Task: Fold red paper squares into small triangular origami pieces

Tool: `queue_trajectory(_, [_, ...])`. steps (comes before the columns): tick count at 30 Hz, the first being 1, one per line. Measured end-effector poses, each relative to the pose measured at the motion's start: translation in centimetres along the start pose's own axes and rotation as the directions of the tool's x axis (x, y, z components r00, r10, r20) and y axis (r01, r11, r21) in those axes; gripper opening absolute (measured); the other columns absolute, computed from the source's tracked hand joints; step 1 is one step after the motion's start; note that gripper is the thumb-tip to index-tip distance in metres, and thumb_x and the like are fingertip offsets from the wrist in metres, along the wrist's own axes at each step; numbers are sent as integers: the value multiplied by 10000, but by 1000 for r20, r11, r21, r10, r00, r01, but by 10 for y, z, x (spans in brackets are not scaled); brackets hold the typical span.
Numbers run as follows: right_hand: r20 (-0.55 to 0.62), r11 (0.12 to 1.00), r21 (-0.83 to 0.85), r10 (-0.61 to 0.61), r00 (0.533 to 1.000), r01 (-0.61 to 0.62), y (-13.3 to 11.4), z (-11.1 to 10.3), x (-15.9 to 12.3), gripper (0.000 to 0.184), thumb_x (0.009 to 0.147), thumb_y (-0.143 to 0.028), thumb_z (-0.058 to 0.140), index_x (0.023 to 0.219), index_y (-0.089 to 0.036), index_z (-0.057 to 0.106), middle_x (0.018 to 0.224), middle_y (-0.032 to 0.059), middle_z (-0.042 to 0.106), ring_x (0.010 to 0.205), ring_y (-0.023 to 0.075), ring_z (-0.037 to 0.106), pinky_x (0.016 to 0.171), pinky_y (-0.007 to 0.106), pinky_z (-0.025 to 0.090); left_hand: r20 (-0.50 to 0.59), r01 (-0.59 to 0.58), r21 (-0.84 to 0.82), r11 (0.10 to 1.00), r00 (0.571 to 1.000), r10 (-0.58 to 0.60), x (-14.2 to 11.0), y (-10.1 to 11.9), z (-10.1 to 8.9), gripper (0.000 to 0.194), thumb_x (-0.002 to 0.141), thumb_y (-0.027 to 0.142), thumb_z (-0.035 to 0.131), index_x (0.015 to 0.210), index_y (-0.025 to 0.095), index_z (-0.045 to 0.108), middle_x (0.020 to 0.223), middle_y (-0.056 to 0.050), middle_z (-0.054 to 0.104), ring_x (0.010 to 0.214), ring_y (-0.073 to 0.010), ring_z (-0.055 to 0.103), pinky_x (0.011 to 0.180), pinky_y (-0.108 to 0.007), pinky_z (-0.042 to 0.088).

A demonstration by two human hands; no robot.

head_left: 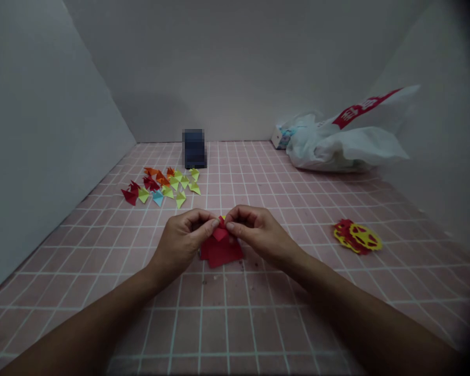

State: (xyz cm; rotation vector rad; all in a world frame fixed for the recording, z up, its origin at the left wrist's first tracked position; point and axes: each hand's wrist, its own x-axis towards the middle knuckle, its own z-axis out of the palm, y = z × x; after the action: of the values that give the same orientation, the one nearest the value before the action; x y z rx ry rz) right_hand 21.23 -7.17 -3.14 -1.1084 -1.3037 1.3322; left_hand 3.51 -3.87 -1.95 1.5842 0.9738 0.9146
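Thumbs and fingers of the left hand (179, 236) and right hand (268, 232) pinch a small folded red paper piece (220, 234) over flat red paper sheets (224, 254). Multicoloured pointed paper foldings (167, 192) lie far left; lacy red-and-yellow paper cutouts (356, 238), right.

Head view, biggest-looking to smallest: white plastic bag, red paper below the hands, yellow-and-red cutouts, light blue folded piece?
1. White plastic bag
2. Red paper and yellow-and-red cutouts: look similar; the paper is partly covered, so unranked
3. Light blue folded piece
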Motion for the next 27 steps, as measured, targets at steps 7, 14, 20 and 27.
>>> queue_trajectory(7, [-48,971,-230,-72,996,59,1,2,-2,125,833,-258,611,742,-171,608,727,-2,604,674,126,539,610,254,409,68,7,35,999,998,-10,-1,-3,1,151,814,304,672,787,161,716,776,-17,698,729,-135,614,673,-230,493])
queue_trajectory(14, [-47,897,-414,-191,981,155,0,5,-4,134,873,-186,555,741,-175,579,727,2,591,676,127,524,611,255,388,111,23,82,996,993,-32,-2,-1,-1,189,838,321,633,784,150,695,757,-16,662,695,-131,572,639,-234,459])
queue_trajectory(20, [-62,890,-428,-201,978,156,-1,4,-4,131,872,-158,553,745,-174,580,727,0,601,682,127,533,638,258,403,127,21,19,1000,992,-24,0,-5,-1,173,850,306,622,810,157,700,775,-13,667,726,-130,582,684,-242,473])
queue_trajectory(27, [-41,898,-404,-208,977,175,2,3,-3,136,888,-174,565,753,-183,576,741,3,596,698,136,542,648,270,415,113,192,-127,973,978,-178,-1,0,2,139,767,290,714,753,153,692,701,6,656,634,-112,596,616,-223,502])
